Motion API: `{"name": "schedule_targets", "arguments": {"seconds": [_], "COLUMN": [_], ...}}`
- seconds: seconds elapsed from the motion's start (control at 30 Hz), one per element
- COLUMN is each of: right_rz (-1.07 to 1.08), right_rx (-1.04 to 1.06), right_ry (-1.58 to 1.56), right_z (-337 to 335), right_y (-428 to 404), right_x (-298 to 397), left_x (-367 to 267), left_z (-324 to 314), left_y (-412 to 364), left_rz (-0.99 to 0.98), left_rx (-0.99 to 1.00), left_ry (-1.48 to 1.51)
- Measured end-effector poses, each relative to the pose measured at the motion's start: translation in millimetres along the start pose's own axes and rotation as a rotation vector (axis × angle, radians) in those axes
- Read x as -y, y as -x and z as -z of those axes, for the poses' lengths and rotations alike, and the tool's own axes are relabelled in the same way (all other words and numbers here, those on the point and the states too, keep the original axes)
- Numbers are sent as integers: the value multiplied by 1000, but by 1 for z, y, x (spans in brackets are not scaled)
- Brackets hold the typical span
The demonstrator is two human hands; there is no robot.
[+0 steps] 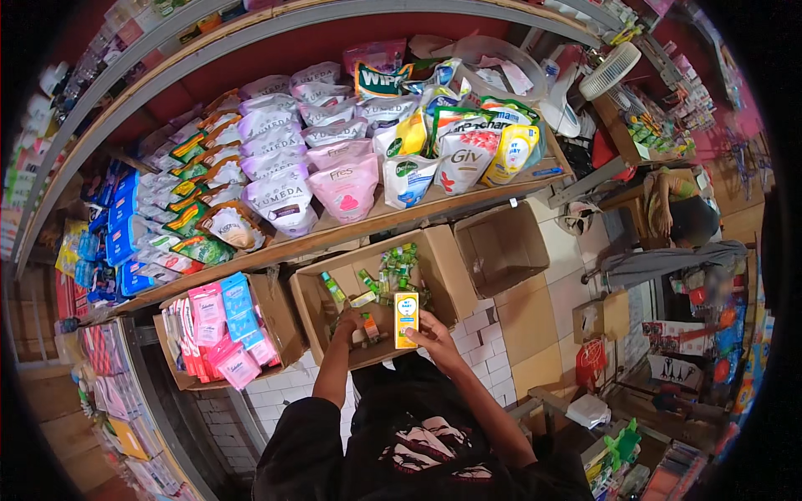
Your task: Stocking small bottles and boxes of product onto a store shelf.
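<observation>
My right hand [433, 343] grips a yellow and white My Baby carton [406, 320] by its lower right side, over the near edge of an open cardboard box [454, 275]. My left hand [348, 320] reaches down inside that box, beside a small orange and green pack [371, 327]; its fingertips are partly hidden, so whether it holds anything is unclear. Several small green-capped bottles [398, 266] are heaped at the box's far right. A green bottle [333, 287] lies apart at the far left, and a small pale yellow pack [363, 299] lies near the middle.
A carton of pink and blue packets [208, 313] stands at left, an open cardboard box [501, 250] at right. Beyond them runs a wooden shelf [401, 233] crowded with refill pouches [279, 201]. Another person [680, 210] is at the far right, near a white fan [609, 71].
</observation>
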State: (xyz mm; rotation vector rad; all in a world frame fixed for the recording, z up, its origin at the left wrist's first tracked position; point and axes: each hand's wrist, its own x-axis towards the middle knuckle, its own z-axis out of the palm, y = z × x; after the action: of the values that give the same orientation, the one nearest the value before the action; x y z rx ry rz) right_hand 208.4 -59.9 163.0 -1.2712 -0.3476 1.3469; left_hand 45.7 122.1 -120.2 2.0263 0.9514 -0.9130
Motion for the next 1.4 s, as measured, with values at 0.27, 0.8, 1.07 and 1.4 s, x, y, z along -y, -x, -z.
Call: {"name": "schedule_targets", "arguments": {"seconds": [0.27,0.8,1.07,1.4], "right_rz": [-23,-33,-99,-152], "right_rx": [-21,112,91,210], "right_ry": [15,-8,-77,57], "right_z": [-7,-24,-28,-15], "right_y": [5,-9,-3,-1], "right_x": [-2,2,13,-12], "left_x": [11,-4,-52,-108], "left_z": [-11,11,36,49], "left_y": [10,118,208,288], "left_rz": [137,-327,-544,-478], "left_rx": [-125,-902,-770,-821], "left_ry": [-64,708,1646,2055]}}
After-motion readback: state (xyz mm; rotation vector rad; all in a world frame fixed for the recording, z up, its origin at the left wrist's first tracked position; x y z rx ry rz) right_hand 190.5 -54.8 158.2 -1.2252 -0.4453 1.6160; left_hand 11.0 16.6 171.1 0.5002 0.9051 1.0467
